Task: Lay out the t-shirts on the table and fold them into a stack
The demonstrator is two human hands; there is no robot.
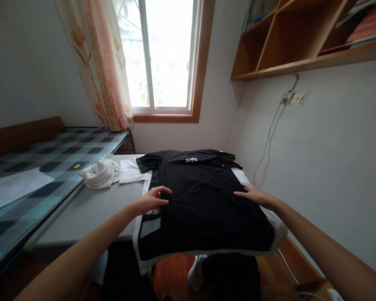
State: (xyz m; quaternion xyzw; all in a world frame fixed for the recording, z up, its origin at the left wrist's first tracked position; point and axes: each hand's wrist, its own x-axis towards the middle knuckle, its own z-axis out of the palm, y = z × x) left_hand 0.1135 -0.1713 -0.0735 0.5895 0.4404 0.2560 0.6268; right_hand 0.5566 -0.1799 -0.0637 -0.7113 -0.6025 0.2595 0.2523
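Note:
A black T-shirt [203,200] with a small white print near its top lies spread over a white garment [130,171], whose sleeve and edges show around it. Both hang over the near edge of a grey-white table [103,213]. My left hand [153,198] is at the shirt's left side, thumb and fingers apart, touching or just above the cloth. On the right side of the shirt rests my right hand [249,194], its fingers apart on the black cloth. Neither hand visibly grips the fabric.
A crumpled white cloth [100,173] sits on the table's left part. Further left, a bed with a checked cover [78,146] holds a sheet of paper [17,186]. Behind are a curtain [103,62] and a window. A wooden shelf [288,67] hangs at upper right, above a socket with a cable.

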